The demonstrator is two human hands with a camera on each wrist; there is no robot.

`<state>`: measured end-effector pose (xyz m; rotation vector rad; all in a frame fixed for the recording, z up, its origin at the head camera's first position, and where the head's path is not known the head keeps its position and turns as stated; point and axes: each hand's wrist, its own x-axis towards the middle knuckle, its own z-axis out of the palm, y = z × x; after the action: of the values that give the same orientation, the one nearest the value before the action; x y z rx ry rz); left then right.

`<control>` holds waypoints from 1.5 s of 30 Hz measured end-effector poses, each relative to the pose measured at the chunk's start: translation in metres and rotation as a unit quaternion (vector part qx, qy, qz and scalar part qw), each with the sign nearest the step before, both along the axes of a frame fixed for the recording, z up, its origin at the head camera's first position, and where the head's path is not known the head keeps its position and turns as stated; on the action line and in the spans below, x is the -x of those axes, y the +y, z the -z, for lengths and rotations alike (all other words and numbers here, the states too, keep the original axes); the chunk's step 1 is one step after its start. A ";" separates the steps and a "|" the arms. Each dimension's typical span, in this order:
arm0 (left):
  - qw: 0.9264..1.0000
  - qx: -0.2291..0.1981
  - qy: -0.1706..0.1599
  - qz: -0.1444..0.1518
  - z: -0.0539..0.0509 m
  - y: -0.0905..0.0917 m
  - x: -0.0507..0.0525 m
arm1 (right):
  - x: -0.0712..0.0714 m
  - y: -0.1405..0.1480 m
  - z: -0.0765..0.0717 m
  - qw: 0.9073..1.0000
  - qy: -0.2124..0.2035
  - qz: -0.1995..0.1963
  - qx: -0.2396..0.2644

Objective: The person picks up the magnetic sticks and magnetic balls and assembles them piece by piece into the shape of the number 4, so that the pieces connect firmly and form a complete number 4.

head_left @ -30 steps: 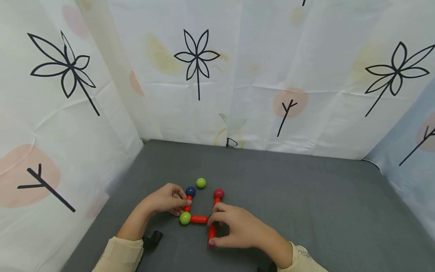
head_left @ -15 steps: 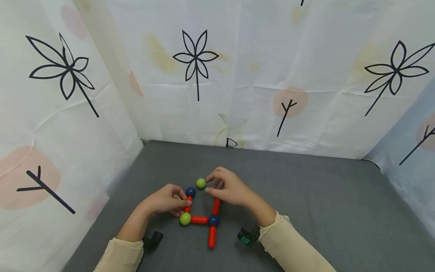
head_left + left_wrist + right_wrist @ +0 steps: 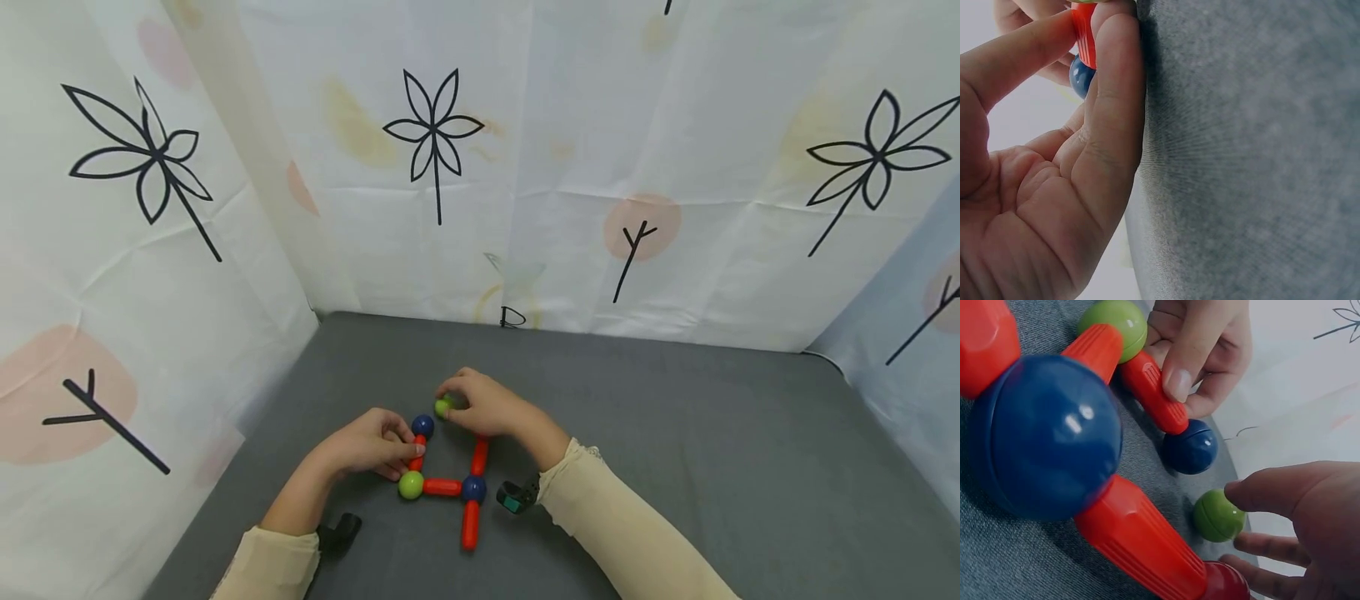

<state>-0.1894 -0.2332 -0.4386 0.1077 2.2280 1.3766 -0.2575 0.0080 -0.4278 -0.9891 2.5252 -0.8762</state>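
Between thumb and fingers, my left hand [image 3: 365, 443] pinches a red rod [image 3: 1155, 394]. That rod joins a blue ball [image 3: 423, 427] to a green corner ball [image 3: 411, 485]. Another red rod [image 3: 442, 487] runs from the corner to a second blue ball [image 3: 1047, 437], which carries a near rod [image 3: 470, 525] and a far rod [image 3: 480, 457]. A red ball [image 3: 1225, 581] tips the far rod, mostly hidden by my right hand in the head view. My right hand [image 3: 491, 407] holds a loose green ball [image 3: 1217, 515] between thumb and fingertips, on the table.
A dark grey cloth covers the table [image 3: 675, 450]. White patterned curtains [image 3: 570, 167] enclose the back and both sides. A black wrist device [image 3: 517, 496] hangs below the right wrist, and another black device [image 3: 341, 533] is by the left one.
My right hand has left the near rod and the second blue ball, moved away from me and left, and closed around the loose green ball. My left hand keeps its grip.
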 end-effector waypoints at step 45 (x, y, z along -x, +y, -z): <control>1.000 0.009 0.014 0.016 0.004 -0.001 0.001 | -0.125 0.060 0.015 0.977 0.038 -0.169 0.125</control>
<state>-0.1905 -0.2345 -0.4422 0.1556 2.2510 1.3467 -0.1322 0.0680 -0.4429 -1.5018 2.2414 -1.0798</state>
